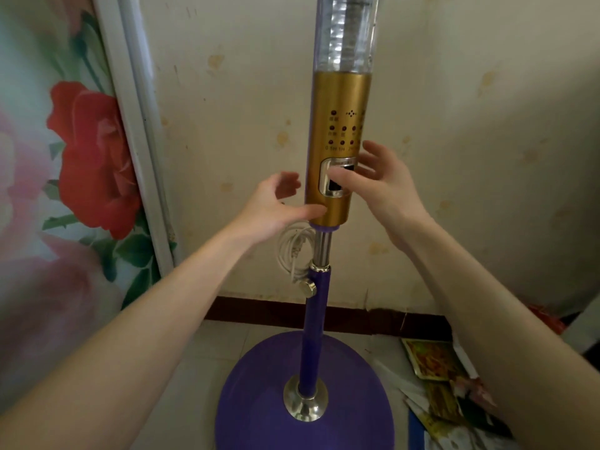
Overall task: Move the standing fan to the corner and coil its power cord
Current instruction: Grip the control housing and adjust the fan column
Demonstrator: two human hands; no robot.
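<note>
The standing fan (337, 102) stands upright close to the wall, with a gold control column, a purple pole and a round purple base (259, 401). Its white power cord (292, 251) hangs in a coil on the pole, just above the silver adjustment knob (307, 286). My left hand (272, 209) is open at the column's lower left, its thumb touching the gold casing. My right hand (380, 180) is open on the column's right side, its thumb across the small display window. The fan head is out of view above.
A floral panel with a white frame (136, 131) leans against the wall on the left. Papers and printed packets (441, 368) lie on the tiled floor right of the base. A dark skirting board (373, 319) runs along the stained wall.
</note>
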